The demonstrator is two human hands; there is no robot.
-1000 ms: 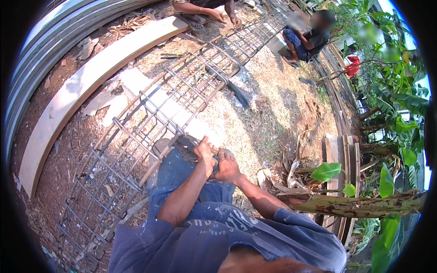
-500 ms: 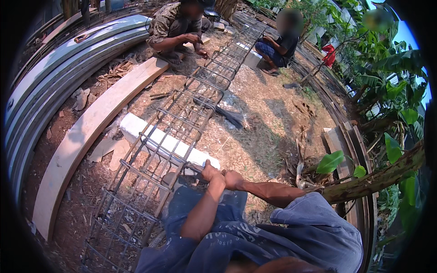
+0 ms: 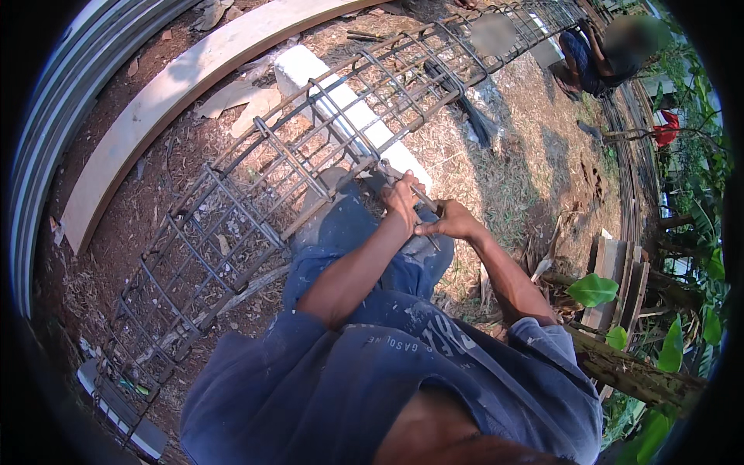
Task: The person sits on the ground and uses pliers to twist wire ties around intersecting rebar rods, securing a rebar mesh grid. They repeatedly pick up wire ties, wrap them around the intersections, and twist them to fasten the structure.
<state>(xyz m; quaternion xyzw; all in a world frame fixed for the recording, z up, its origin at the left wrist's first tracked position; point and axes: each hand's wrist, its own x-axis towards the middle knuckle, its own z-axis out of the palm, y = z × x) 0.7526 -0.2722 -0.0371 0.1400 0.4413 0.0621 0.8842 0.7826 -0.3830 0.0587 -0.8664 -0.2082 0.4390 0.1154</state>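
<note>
In front of my body, both hands are at a pair of metal pincers, whose jaw end reaches the near long bar of the rebar cage. My left hand is closed around the pincers close to the jaws. My right hand is closed at the handles, with its thumb pointing toward the left hand. What the jaws touch is too small to make out. The cage runs diagonally from lower left to upper right, its long bars crossed by square stirrups. Under it lies a long white block.
Left of the cage lies a wide wooden plank, with stacked long grey beams beyond it. A bundle of dark wire rests right of the cage. A person crouches at the far right. Boards and a tree trunk stand right.
My view has tilted down and turned, so the scene sits differently. My hands, close together before, are now apart along the pincers, which show more clearly.
</note>
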